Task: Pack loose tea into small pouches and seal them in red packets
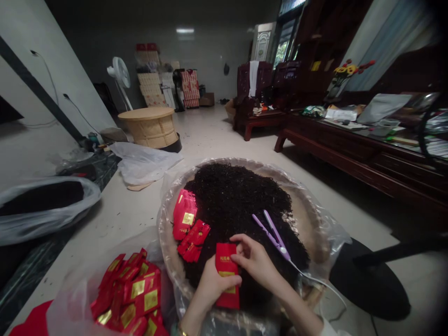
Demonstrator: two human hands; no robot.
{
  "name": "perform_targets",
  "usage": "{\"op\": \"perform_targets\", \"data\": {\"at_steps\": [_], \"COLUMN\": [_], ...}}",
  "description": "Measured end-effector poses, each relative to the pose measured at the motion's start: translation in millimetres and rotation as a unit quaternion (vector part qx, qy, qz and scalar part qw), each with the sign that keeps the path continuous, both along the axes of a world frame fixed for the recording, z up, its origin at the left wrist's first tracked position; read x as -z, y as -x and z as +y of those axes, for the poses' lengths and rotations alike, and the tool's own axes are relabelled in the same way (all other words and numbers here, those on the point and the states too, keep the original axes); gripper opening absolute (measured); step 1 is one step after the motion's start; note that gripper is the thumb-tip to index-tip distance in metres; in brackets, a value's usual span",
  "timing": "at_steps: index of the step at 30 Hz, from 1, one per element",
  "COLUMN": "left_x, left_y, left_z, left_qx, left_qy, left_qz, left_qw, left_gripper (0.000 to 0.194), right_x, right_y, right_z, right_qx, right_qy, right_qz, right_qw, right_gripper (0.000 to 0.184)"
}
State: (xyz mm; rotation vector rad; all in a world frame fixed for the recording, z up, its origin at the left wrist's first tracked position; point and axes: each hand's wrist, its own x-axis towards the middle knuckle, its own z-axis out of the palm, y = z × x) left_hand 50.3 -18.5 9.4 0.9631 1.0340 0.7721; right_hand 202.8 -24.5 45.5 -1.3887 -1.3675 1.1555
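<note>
My left hand [212, 285] grips a red packet with a gold label [227, 275], thumb across its front. The fingers of my right hand [257, 261] pinch the packet's upper right edge. Both hands hover over a heap of dark loose tea [234, 200] piled on a round tray lined with clear plastic [315, 214]. Several more red packets [187, 224] lie on the heap's left side. A purple clamp-like sealer [273, 233] with a white cord rests on the tea just right of my right hand.
A clear bag of filled red-and-gold packets [131, 296] sits at lower left. A plastic-lined basin [42, 205] stands far left. A round wooden tub [152, 126] and a fan [121, 77] are behind. A long dark wooden table [367, 149] runs along the right.
</note>
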Motion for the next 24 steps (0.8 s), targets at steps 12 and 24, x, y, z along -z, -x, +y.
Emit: {"op": "perform_targets", "data": {"at_steps": [12,24], "left_x": [-10.6,4.6], "left_y": [-5.2,-16.1], "left_z": [-7.4,-6.7], "left_qx": [0.094,-0.026], "left_qy": [-0.004,0.083], "left_qz": [0.048,-0.022], "left_qw": [0.994,0.996], "left_gripper": [0.04,0.049], "right_x": [-27.1,-8.6], "right_y": [6.4,-25.2], "right_z": [12.8,26.8], "right_qx": [-0.11,0.024], "right_qy": [-0.091,-0.13], "right_qz": [-0.408,-0.361], "right_qw": [0.902,0.923], "right_gripper": [0.033,0.018]}}
